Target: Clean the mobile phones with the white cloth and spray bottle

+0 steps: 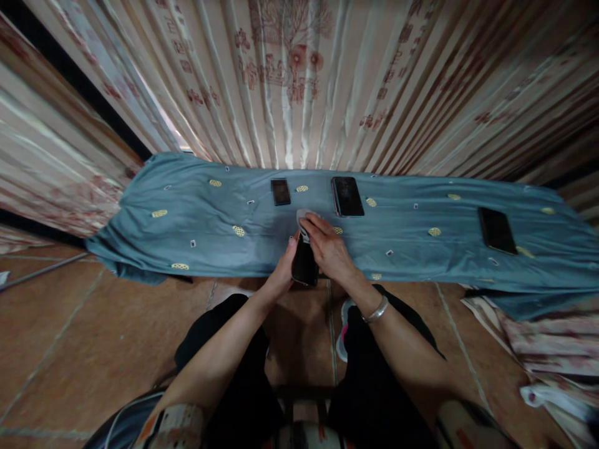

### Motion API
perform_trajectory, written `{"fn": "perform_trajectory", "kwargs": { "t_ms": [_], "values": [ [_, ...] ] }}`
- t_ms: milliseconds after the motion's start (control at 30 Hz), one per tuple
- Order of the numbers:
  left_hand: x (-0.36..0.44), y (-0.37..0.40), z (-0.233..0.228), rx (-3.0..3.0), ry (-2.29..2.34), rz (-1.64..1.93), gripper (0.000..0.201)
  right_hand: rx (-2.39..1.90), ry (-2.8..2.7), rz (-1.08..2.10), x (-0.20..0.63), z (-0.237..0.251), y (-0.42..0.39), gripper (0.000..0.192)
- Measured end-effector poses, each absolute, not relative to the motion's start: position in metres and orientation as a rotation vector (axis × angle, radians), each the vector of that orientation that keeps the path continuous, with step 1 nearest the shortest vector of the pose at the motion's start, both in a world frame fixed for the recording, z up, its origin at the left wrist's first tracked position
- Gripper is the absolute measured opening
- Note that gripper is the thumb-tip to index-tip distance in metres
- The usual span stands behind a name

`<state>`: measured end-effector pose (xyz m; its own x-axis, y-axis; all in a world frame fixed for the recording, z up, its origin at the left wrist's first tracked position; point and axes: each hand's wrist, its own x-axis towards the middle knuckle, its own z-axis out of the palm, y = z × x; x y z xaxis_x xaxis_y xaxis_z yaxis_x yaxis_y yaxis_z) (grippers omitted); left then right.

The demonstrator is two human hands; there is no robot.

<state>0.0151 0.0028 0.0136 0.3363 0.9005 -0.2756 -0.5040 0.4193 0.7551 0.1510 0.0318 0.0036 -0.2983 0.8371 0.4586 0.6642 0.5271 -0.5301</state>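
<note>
While my left hand (284, 269) grips the phone (304, 265), my right hand (327, 248) rubs its screen with a cloth (302, 219); flipping it probably comes next.

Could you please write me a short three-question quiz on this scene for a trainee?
1. True or false: the left hand holds a dark phone at the near edge of the blue cloth.
2. How many other dark phones lie flat on the cloth?
3. What does the right hand press onto the held phone: A) a pale wipe, B) a pen, C) a key?

Key: 1 true. 2 three: small phone, middle phone, far-right phone. 3 A.
</note>
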Motion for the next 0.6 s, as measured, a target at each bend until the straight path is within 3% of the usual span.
{"fn": "perform_trajectory", "kwargs": {
  "t_ms": [400, 600],
  "values": [
    [0.008, 0.016, -0.020, 0.797, 0.917, 1.179, 0.052, -1.155, -2.124, 0.284, 0.139, 0.001, 0.021, 0.048],
    [0.012, 0.012, -0.015, 0.843, 0.893, 1.189, 0.049, -1.170, -2.099, 0.289, 0.145, 0.000, 0.029, 0.048]
  ]
}}
